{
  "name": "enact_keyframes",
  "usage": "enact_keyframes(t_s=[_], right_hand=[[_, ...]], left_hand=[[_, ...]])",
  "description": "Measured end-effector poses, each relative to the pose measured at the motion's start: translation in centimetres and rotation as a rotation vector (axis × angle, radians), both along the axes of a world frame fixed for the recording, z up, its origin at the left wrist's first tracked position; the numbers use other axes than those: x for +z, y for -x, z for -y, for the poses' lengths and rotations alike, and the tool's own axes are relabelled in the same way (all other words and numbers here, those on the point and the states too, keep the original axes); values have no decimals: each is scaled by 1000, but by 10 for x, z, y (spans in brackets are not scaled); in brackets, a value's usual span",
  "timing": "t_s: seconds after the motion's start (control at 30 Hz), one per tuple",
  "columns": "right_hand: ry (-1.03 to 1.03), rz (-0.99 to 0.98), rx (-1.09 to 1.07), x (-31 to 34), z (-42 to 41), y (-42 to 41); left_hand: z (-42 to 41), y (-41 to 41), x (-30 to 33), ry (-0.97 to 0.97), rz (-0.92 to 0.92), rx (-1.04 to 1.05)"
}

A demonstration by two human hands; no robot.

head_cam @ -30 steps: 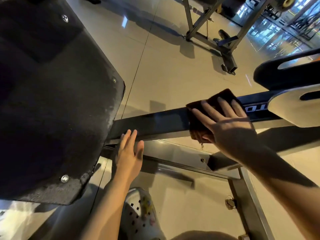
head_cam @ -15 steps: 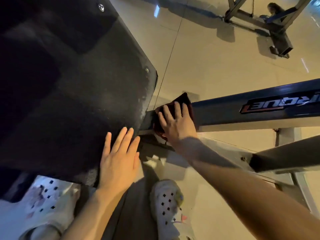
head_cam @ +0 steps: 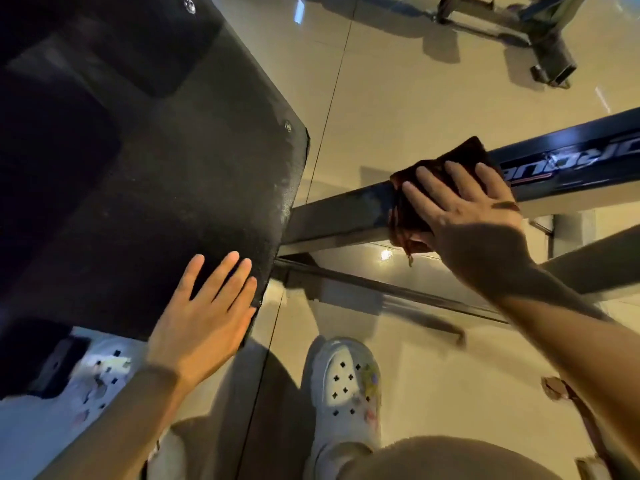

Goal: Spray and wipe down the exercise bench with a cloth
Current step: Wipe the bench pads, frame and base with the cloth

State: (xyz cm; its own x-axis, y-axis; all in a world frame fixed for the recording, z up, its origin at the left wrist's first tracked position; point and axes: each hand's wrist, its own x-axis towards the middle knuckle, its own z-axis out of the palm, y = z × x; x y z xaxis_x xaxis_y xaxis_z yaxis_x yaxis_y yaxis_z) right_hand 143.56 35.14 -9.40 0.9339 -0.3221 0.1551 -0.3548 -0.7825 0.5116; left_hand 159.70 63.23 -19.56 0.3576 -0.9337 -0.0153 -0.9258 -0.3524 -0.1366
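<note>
The right hand [head_cam: 464, 216], fingers spread, presses the dark cloth [head_cam: 412, 202] onto the frame beam [head_cam: 339, 209] just beside the black pad [head_cam: 166, 188]; the left hand [head_cam: 204, 313] rests flat on that pad. Best keep firm, even pressure along the beam.

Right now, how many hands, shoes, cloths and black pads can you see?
Bare hands: 2, the left hand flat on the pad, the right hand pressing the cloth.
White perforated clog shoes: 2.
Dark brown wiping cloth: 1, draped over the dark metal frame beam.
Black textured bench pad: 1.
Total: 6.
</note>
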Motion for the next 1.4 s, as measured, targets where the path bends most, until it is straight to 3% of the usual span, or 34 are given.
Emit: enact_keyframes(t_s=[0.17,0.33,0.5,0.57,0.7,0.77,0.87,1.03,1.27,1.4], right_hand=[[89,-112,-72,-15,-6,-9],[-14,-428,-102,-62,-39,-70],[-120,-508,-46,-80,-59,-102],[-101,-474,-47,-67,-50,-81],[100,-66,59,-23,-9,-11],[190,-1,77,4,14,20],[165,24,74,31,29,38],[236,-92,6,2,8,13],[-7,-481,-36,-73,-48,-88],[-8,-468,-23,-112,-74,-122]], left_hand=[[4,3,2,11,-7,64],[3,0,-8,30,4,51],[5,-1,-13,45,41,54],[4,2,-11,65,48,68],[6,1,-9,80,29,114],[6,1,-7,59,9,130],[5,3,-5,27,-2,119],[3,4,-5,23,48,106],[4,2,-13,39,72,74],[5,-2,-17,22,54,73]])
